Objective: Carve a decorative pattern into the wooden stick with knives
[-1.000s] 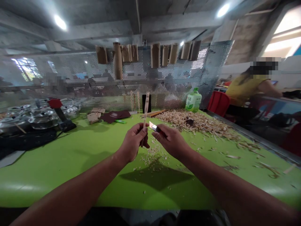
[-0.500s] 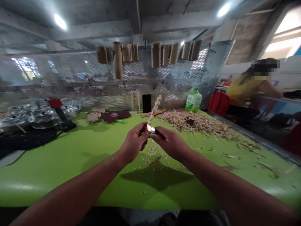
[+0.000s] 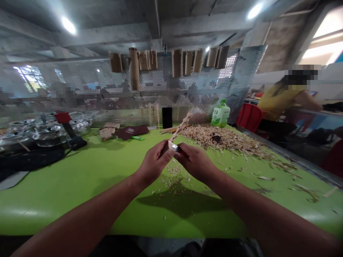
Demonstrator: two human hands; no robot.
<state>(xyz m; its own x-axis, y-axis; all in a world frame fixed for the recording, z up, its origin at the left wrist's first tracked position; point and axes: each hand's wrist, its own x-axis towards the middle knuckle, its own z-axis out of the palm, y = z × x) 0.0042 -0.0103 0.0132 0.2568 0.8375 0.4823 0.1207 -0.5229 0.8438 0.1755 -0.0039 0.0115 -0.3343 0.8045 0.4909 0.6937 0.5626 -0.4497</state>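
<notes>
My left hand (image 3: 154, 160) is closed around the lower end of a carved wooden stick (image 3: 182, 125), which has a knobbly, notched shape and leans up to the right. In my right hand (image 3: 195, 160) is a carving knife (image 3: 174, 146) with a short bright blade and a dark reddish handle mostly covered by my fingers. The blade lies against the stick, close to my left thumb. Below both hands, small wood chips (image 3: 174, 175) are scattered on the green tabletop (image 3: 107, 200).
A heap of wood shavings (image 3: 227, 139) spreads at the back right, beside a green bottle (image 3: 220, 113). A black phone (image 3: 167, 117) stands near the mesh screen. Brown sandpaper sheets (image 3: 132, 132) and metal kettles (image 3: 48, 134) are on the left. A person in yellow (image 3: 281, 100) sits at right.
The stick has tilted further to the right, its tip now lower. My left fingers have shifted slightly around its base, and the knife blade has turned a little.
</notes>
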